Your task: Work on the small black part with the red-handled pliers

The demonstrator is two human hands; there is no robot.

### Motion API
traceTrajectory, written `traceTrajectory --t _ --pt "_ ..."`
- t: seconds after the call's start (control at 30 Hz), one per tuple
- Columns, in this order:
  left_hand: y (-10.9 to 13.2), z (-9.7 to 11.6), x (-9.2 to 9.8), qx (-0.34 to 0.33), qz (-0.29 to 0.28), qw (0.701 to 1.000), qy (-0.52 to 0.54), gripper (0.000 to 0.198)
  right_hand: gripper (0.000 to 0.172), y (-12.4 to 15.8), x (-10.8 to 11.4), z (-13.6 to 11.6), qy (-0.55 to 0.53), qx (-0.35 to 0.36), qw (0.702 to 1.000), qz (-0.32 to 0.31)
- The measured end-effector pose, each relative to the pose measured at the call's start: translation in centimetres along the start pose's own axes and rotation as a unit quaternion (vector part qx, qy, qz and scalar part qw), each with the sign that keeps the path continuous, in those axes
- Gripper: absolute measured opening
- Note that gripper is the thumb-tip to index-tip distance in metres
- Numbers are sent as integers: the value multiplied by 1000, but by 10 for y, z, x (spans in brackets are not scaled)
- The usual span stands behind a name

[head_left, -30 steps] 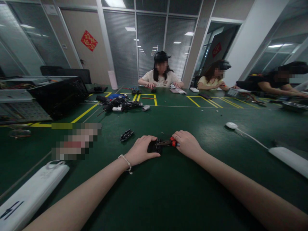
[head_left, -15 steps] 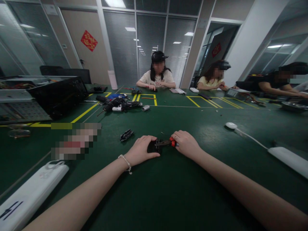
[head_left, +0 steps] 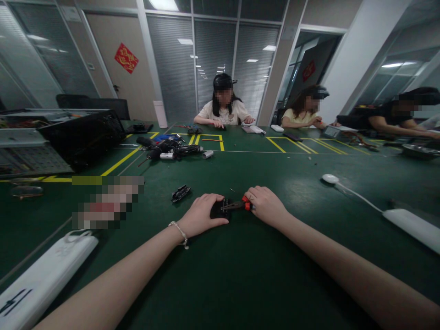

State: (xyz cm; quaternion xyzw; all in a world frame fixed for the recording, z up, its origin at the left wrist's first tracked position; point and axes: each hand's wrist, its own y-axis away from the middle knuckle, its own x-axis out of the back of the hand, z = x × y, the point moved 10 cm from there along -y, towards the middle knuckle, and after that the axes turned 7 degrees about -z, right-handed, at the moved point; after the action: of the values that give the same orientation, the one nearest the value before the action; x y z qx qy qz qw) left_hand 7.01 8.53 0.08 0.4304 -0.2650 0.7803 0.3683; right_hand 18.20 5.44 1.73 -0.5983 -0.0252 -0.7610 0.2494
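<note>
My left hand (head_left: 203, 214) is closed around a small black part (head_left: 217, 210) on the green table, thumb at its near side and fingers at its far side. My right hand (head_left: 267, 205) grips long-nose pliers (head_left: 237, 206) by their red handles. The jaws point left and reach the right side of the black part, at some small light-coloured pins; whether they are clamped on a pin is too small to tell. Left of my hands lies another black piece with metal bits (head_left: 180, 193). A tiny sliver (head_left: 232, 189) lies just beyond the pliers.
White power strips (head_left: 51, 270) lie at the near left and right, the right one with a cable to a white rounded device (head_left: 330, 179). An electric screwdriver (head_left: 154, 150) and cables lie beyond. A black computer case (head_left: 82, 137) stands far left. Several people sit across the table (head_left: 240, 284).
My hands, the pliers and the black part look nearly unmoved. The person opposite has raised their head and moved one hand toward the white item beside them.
</note>
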Motion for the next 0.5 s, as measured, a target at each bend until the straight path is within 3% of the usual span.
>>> traceTrajectory --t 0.5 --pt "1 0 0 5 -5 1000 4 56 18 0 2 2 6 -7 1000 3"
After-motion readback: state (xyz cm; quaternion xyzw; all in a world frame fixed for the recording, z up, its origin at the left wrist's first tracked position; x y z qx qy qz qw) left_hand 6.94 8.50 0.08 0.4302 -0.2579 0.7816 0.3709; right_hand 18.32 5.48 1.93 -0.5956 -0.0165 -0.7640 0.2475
